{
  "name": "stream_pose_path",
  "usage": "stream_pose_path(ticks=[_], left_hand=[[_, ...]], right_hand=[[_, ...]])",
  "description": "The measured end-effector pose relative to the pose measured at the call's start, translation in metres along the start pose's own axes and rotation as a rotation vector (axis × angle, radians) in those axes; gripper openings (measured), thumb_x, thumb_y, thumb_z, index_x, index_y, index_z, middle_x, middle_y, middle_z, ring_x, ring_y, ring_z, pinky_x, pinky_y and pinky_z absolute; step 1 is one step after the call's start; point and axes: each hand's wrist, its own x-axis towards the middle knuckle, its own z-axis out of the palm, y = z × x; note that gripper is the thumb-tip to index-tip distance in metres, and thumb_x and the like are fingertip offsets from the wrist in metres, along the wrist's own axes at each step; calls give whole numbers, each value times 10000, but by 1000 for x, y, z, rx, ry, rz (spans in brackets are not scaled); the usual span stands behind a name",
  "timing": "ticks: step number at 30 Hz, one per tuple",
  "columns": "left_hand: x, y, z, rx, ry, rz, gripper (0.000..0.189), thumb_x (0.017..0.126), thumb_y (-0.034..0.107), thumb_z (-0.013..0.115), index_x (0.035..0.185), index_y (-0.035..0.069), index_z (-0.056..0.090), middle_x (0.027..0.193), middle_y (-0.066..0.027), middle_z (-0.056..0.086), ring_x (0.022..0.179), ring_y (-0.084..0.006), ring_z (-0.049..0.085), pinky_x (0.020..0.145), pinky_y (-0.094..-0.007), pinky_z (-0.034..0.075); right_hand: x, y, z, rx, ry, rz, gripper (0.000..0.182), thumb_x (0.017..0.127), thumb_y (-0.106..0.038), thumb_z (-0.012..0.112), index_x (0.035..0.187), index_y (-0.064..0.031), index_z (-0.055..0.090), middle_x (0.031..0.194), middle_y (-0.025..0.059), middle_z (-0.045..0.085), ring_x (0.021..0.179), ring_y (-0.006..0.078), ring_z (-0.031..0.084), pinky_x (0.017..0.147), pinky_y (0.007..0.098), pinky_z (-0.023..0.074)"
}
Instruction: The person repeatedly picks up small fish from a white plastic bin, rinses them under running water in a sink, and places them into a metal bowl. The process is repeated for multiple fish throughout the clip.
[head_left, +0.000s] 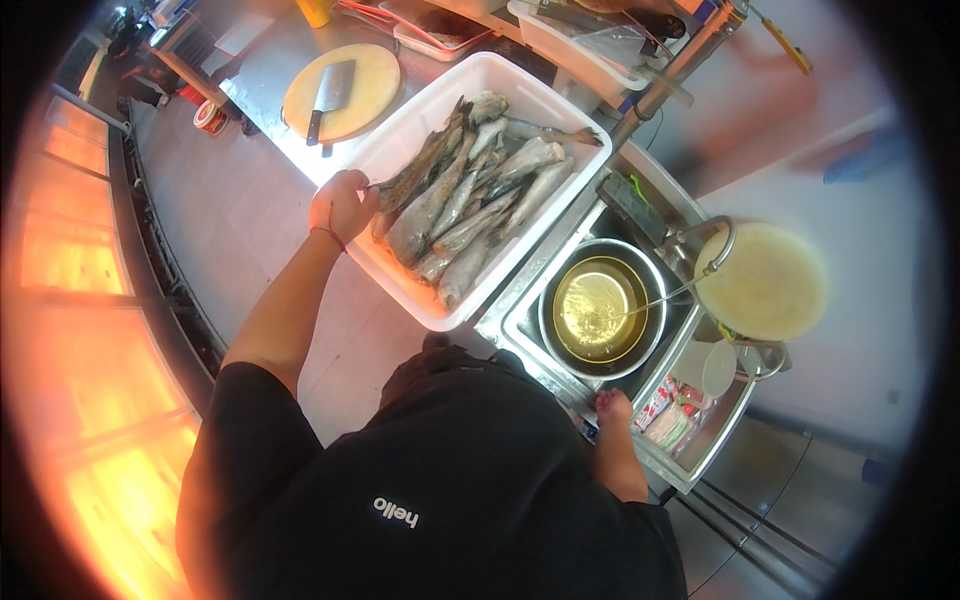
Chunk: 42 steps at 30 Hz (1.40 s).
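Note:
A white plastic tub (517, 75) in front of me holds a heap of headless whole fish (472, 202). At its left rim, my left hand (343, 210) pinches the tail end of a fish (409, 180) between thumb and fingers. My right hand (613, 406) is low by the divider of the steel double sink (517, 330), just below a round metal basin (551, 341). Its fingers look curled, but whether they hold anything is unclear. Water from a curved faucet (726, 244) runs into the basin, which contains yellow-looking water.
A cleaver (334, 88) lies on a round cutting board (379, 82) on the steel table. Another round board (765, 281) stands beyond the faucet. Packages (667, 424) and a white scoop (718, 369) occupy the right sink bowl. A metal post (675, 71) rises behind the tub.

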Motion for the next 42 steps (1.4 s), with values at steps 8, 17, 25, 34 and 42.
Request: stream_pose_path(ticks=[8,17,25,34,42], left_hand=[[1,-2,5,0,41,47,203,830,231,689,912,46,665,967,-115,679,862,-305,654,769,-379,523],[2,4,-4,65,-5,-2,196,829,237,689,936,72,681,941,-139,698,893,-325,673,786,-398,536],[4,13,-19,74,-6,-13,261,789,285,589,831,47,689,917,-194,676,873,-397,655,784,-476,528],[-5,7,-16,37,36,23,252,793,297,623,859,61,684,957,-160,668,907,-369,647,785,-446,526],[-12,9,-16,-119,190,141,224,769,227,716,920,70,662,971,-131,635,908,-352,631,791,-419,524]], right_hand=[[-8,-1,-1,6,-18,-8,238,949,-124,568,1171,-37,563,1036,123,629,916,262,654,715,369,525],[-22,-1,-18,-371,10,-162,271,953,-179,575,1185,-41,584,1075,136,648,941,278,654,781,389,524],[-21,5,8,-1281,-60,-414,271,955,-221,562,1160,-53,617,1070,148,662,951,294,658,804,419,521],[-16,-11,7,-1574,-56,-488,288,957,-268,547,1132,-67,654,1064,162,677,961,313,663,829,453,519],[-20,-12,19,-1735,-73,-573,315,959,-310,533,1108,-80,687,1059,174,691,970,329,667,852,484,516]])
